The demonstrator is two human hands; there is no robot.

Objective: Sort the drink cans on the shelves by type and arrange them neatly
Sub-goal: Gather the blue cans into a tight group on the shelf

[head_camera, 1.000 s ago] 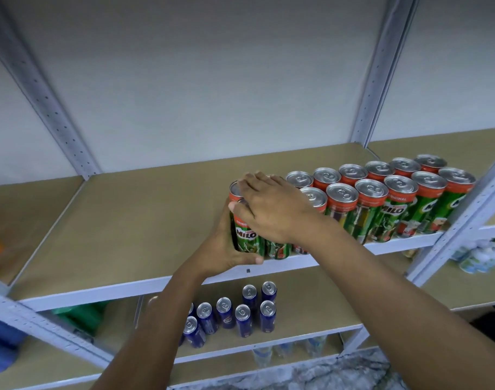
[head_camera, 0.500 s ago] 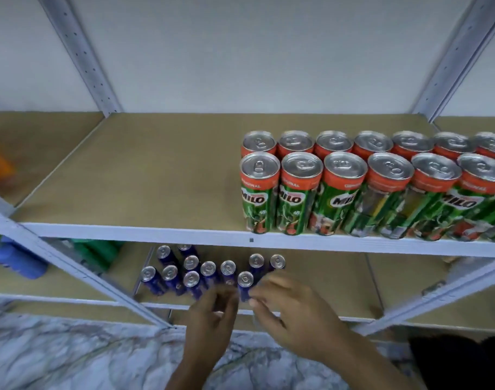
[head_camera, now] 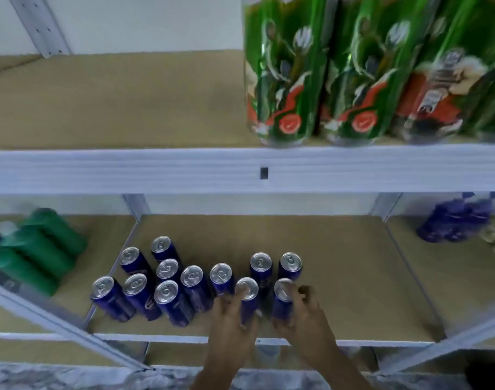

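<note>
Where blue cans (head_camera: 167,294) stand, fibreboard shelf (head_camera: 339,266).

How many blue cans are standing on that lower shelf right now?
12. Eight cluster at the left, two stand at the back right, and the left hand and right hand each grip one in front. None seems hidden.

Single head-worn wide-angle view, facing the shelving straight on and tilted down. Very close to the upper shelf (head_camera: 100,170): its white front edge runs across mid-frame and the green cans (head_camera: 280,80) on it loom large, cut off at top. The lower shelf (head_camera: 339,263) sits farther, seen from above. Strong blur at frame edges. No second view shares the scene.
</note>
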